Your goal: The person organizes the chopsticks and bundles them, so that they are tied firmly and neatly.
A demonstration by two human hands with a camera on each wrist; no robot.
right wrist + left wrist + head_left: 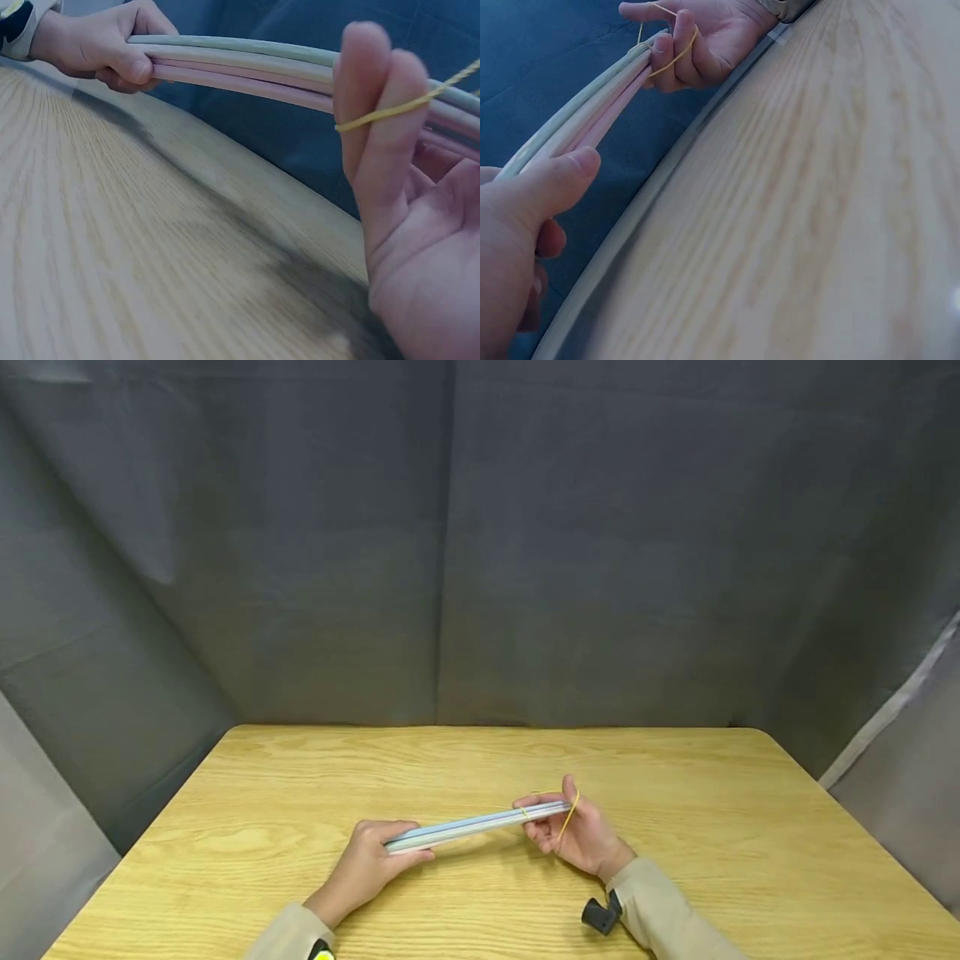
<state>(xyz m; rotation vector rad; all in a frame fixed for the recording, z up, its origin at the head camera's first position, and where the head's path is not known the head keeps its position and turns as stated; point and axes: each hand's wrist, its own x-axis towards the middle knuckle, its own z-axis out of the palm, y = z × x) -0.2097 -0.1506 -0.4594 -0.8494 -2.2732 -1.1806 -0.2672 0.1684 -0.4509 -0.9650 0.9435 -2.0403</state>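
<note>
My left hand (363,864) grips one end of a bundle of long pastel straws (472,830), thumb along the near side. Pale blue, green, cream and pink show among them, and in the wrist views the bundle bows slightly. At its other end is my right hand (588,842), palm turned up, with a thin yellow rubber band (382,115) stretched over its spread, bent fingers. One part of the band wraps the straws near their tip. That tip lies among the right fingers, which partly hide it in the right wrist view.
Both hands are over a light wood-grain table (337,777). Dark grey cloth (300,568) hangs behind it and along the sides. A black device (602,916) is strapped at the right wrist, and a dark strap with a yellow-green spot sits at the left cuff.
</note>
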